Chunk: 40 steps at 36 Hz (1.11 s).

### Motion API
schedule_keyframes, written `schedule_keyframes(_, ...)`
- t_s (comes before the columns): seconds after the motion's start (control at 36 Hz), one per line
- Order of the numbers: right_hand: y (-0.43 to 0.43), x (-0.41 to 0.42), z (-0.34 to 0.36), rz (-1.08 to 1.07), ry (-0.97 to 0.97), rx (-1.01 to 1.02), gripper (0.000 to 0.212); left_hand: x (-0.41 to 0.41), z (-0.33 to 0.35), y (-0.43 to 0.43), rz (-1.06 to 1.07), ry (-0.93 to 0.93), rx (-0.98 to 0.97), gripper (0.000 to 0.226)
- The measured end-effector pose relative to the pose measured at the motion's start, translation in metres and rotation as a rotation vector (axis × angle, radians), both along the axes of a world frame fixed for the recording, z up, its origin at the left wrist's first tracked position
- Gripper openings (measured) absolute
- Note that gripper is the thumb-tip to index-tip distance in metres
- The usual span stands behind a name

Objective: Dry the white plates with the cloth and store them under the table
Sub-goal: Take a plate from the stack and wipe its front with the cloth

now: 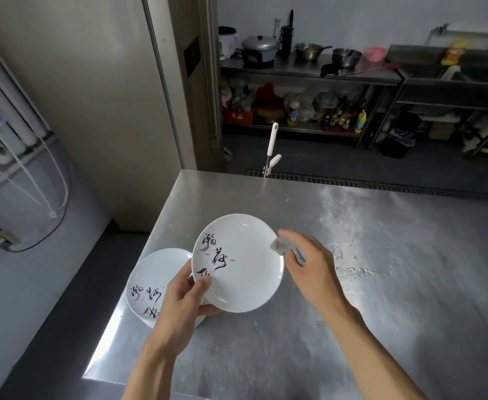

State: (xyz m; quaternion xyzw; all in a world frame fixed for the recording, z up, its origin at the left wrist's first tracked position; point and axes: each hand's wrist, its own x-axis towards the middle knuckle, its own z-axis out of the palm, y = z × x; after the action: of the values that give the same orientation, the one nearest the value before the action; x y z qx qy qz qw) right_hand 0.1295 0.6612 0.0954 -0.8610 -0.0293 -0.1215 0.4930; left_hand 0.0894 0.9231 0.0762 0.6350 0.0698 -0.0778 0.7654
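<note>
A white plate (245, 264) with black brush writing and pink petals is tilted above the steel table (381, 269). My left hand (183, 301) grips its lower left rim, thumb on the face. My right hand (309, 261) holds a small grey cloth (283, 245) bunched against the plate's right rim. A second white plate (153, 281) with the same pattern lies flat on the table near its left edge, partly behind my left hand; another plate's rim seems to show beneath it.
Water drops (352, 268) lie on the table to the right of my right hand. A white mop handle (271, 145) stands beyond the far table edge. Steel shelves (309, 73) with pots line the back wall. The floor drops off left of the table.
</note>
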Motion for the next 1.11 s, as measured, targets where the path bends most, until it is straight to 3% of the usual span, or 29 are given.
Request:
schedule_keyframes(0.08, -0.001, -0.009, -0.009, -0.094, 0.149, 0.148, 0.061, -0.001, -0.003, -0.004, 0.065, 0.027, -0.049, 0.039)
schedule_keyframes(0.19, 0.004, -0.018, -0.015, -0.046, 0.34, 0.391, 0.019, -0.006, -0.005, -0.018, 0.064, 0.074, -0.096, 0.035)
schedule_keyframes(0.28, 0.002, -0.022, -0.019, -0.012, 0.409, 0.475, 0.009, -0.012, -0.009, -0.03, 0.014, 0.107, -0.118, 0.038)
schedule_keyframes(0.44, -0.029, -0.043, -0.038, -0.037, 0.503, 0.511, 0.013, -0.015, -0.029, -0.037, -0.084, 0.232, -0.01, 0.029)
schedule_keyframes(0.61, -0.056, -0.067, -0.069, -0.126, 0.612, 0.439, 0.018, -0.022, -0.054, -0.057, -0.202, 0.304, 0.145, 0.054)
schedule_keyframes(0.89, -0.08, -0.096, -0.105, -0.233, 0.716, 0.438, 0.021, -0.036, -0.085, -0.087, -0.285, 0.41, 0.215, 0.053)
schedule_keyframes(1.0, -0.088, -0.099, -0.107, -0.238, 0.749, 0.536, 0.022, -0.039, -0.087, -0.084, -0.407, 0.257, 0.355, 0.071)
schedule_keyframes(1.11, -0.098, -0.089, -0.107, -0.235, 0.783, 0.552, 0.012, -0.041, -0.097, -0.075, -0.577, -0.286, 0.827, 0.073)
